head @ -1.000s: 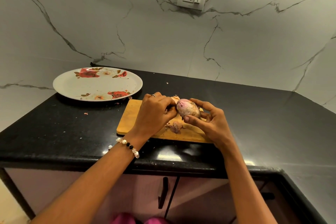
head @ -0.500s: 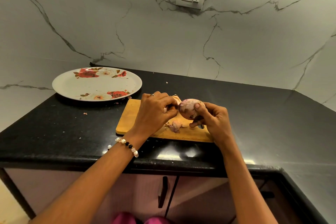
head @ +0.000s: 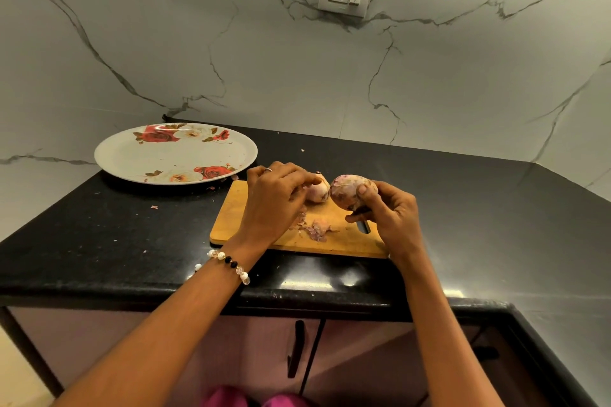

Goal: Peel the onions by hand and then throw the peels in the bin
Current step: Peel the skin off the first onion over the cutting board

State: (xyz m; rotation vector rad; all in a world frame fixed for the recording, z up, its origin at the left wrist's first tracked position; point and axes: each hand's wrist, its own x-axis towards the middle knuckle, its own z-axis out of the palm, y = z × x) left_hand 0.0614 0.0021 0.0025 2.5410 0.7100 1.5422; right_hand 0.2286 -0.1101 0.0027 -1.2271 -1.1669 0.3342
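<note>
Two onions at frame centre, one onion (head: 352, 192) gripped in the right hand (head: 391, 213) above one cutting board (head: 231, 218), second onion (head: 318, 192) on the board under the curled fingers of the left hand (head: 276, 198), hold unclear, small pile of peels (head: 315, 228) on the board, one flowered plate (head: 175, 153) upper left on the black counter (head: 99, 241).

My kitchen is dimly and warmly lit, the light coming from above and somewhat behind me. It breaks into small white glare patches on the glossy black stone countertop (head: 99, 241), strongest along its front edge just below my wrists. The white marble-patterned wall (head: 297, 76) looks greyish-green and evenly lit, with a faint bright streak at upper right. A soft dark shadow sits under the near rim of the round white plate with red roses (head: 175, 152). The wide lens bends the counter edges and stretches my forearms at the bottom. Focus is fair in the middle and softer at the borders.
</note>
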